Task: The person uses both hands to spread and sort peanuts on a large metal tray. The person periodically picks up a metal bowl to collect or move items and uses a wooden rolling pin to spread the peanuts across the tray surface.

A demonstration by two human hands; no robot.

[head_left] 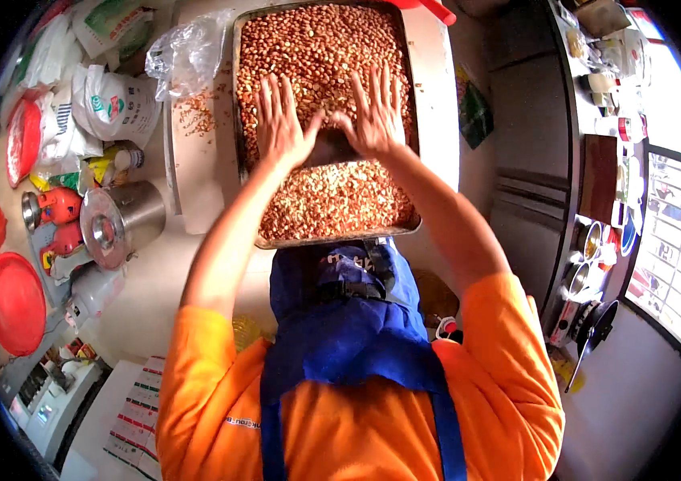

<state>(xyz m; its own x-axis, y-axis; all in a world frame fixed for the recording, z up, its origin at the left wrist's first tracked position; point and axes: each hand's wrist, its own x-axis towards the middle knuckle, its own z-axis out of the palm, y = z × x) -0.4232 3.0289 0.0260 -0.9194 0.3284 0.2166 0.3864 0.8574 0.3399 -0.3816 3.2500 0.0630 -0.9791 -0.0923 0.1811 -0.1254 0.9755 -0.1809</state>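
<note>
A large rectangular metal tray [420, 144] of peanuts lies on the table in front of me. Whole reddish-skinned peanuts [320, 44] fill its far part. The near end holds a paler heap of broken peanuts and loose skins [336, 204]. Between the two, a dark strip of the tray's bottom shows. My left hand [283, 124] rests palm down on the peanuts at the left, fingers stretched away from me. My right hand [376, 116] lies likewise at the right, its fingers spread. The thumbs point toward each other, just above the bare strip.
A clear plastic bag [188, 52] and scattered skins [194, 116] lie left of the tray. At the far edge is a red plastic object [437, 10]. White sacks [116, 104], a steel pot [136, 220] and a red basin [16, 303] stand farther left. A counter with bowls [591, 240] runs along the right.
</note>
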